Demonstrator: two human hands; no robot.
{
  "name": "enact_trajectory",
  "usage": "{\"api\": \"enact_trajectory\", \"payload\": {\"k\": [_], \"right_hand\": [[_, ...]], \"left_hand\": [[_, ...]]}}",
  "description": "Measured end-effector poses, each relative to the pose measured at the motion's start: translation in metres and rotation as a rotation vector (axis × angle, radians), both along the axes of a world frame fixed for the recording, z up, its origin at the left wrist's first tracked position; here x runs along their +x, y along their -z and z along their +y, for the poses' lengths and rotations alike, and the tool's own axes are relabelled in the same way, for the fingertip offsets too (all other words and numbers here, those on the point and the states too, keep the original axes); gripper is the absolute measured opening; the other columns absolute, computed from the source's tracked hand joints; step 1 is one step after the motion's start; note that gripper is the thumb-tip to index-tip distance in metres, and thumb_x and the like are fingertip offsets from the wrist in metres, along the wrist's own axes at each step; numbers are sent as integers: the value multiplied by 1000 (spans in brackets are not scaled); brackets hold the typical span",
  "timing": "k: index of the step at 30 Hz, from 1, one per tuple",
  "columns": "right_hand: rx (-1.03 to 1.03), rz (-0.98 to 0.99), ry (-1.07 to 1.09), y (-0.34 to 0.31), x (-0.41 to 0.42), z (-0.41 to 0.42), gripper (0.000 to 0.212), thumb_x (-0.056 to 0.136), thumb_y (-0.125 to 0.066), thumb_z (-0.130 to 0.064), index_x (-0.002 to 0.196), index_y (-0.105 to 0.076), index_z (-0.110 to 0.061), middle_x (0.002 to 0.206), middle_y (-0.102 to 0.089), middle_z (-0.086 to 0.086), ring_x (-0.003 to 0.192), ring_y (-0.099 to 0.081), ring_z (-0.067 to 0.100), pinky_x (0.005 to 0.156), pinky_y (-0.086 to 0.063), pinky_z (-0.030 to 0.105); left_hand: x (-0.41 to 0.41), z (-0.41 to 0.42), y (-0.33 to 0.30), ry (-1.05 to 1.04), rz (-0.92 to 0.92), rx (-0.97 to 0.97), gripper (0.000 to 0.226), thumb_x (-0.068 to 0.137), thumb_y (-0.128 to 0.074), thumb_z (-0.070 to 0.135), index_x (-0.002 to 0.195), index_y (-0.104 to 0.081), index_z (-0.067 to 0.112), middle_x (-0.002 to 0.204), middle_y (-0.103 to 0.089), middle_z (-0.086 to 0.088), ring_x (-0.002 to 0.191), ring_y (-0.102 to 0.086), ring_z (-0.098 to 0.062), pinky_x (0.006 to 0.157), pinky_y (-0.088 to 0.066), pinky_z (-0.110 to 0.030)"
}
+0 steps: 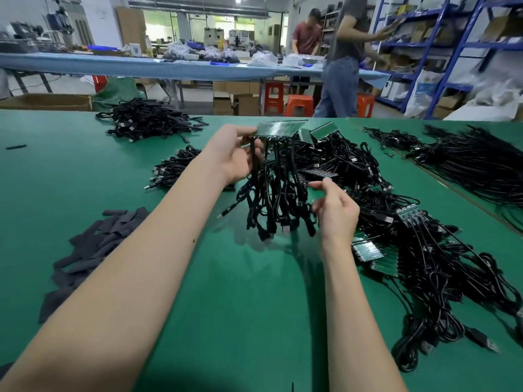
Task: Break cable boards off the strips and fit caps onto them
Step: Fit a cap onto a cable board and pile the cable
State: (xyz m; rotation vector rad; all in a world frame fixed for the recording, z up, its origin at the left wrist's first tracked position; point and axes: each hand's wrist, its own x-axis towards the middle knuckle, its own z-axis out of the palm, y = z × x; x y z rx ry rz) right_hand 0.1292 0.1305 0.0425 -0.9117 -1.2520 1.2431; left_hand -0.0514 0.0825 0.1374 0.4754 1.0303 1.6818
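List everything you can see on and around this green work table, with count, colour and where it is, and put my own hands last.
Strip of boards: one, green, held up at centre with black cables hanging from it.
Cable piles: several, black; far left, middle left, right of centre, far right.
Loose board strips: a few, green, in the right-hand pile.
Caps: one heap, black, near left.
Table: one, green.
Stools: several, orange-red, behind the table.
Shelving: blue, back right.
People: two, standing at the back.
Left hand: grips the strip's left end.
Right hand: fingers curled among the hanging cables; grip unclear.
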Motion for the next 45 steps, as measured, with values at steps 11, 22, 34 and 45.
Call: {"api": "enact_trajectory", "payload": {"k": [11,22,34,45], "right_hand": [[-134,-190,-897,-8,-23,-23,63,75,-61,-76,124,-68,-37,104,-71,0,84,-60,22,80,-48,34],[-324,-430,-1124,-3,-4,-22,61,83,-72,-51,125,-66,-7,123,-71,14,111,-69,26,100,-55,40],[-412,-789,-1189,-27,-5,-32,42,95,-60,-51,106,-72,-12,93,-78,8,66,-72,18,57,-60,27],[-169,-757,-736,-18,-18,-23,81,60,-75,-76,108,-65,-11,102,-70,3,81,-71,12,71,-62,27]], "left_hand": [[14,-21,48,481,-460,332,29,90,-38,1,98,-56,-20,68,-53,-15,60,-33,-14,54,-34,-27],[0,-38,97,102,199,-118,39,106,-36,27,127,-58,3,126,-63,-21,87,-65,-23,75,-57,-35],[1,-84,104,38,31,167,89,78,-51,79,142,-54,17,140,-59,-15,101,-72,-29,62,-61,-31],[-4,-84,111,-269,326,-148,69,89,-70,25,149,-41,7,133,-62,-18,118,-61,-45,105,-45,-58]]}}
